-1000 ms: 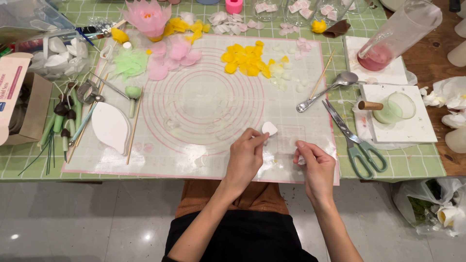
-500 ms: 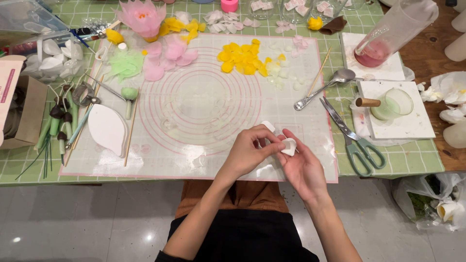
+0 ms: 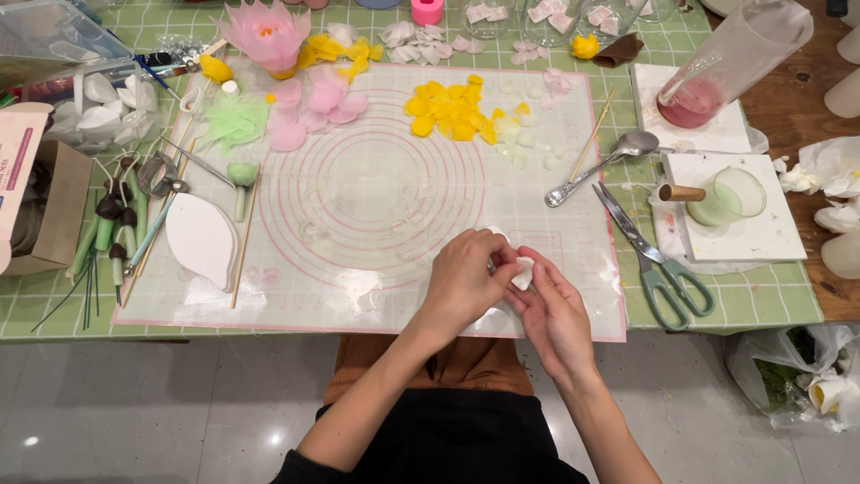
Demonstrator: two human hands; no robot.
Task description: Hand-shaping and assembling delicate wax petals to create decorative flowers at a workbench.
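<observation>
Resting between left hand (image 3: 461, 282) and right hand (image 3: 554, 314) fingertips, white petal (image 3: 523, 273).

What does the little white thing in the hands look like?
The white piece is small, thin and soft-looking, like a petal. It sits between both hands, pinched by the left hand against the fingers of the right hand, above the near edge of the clear mat. Most of it is hidden by fingers.
</observation>
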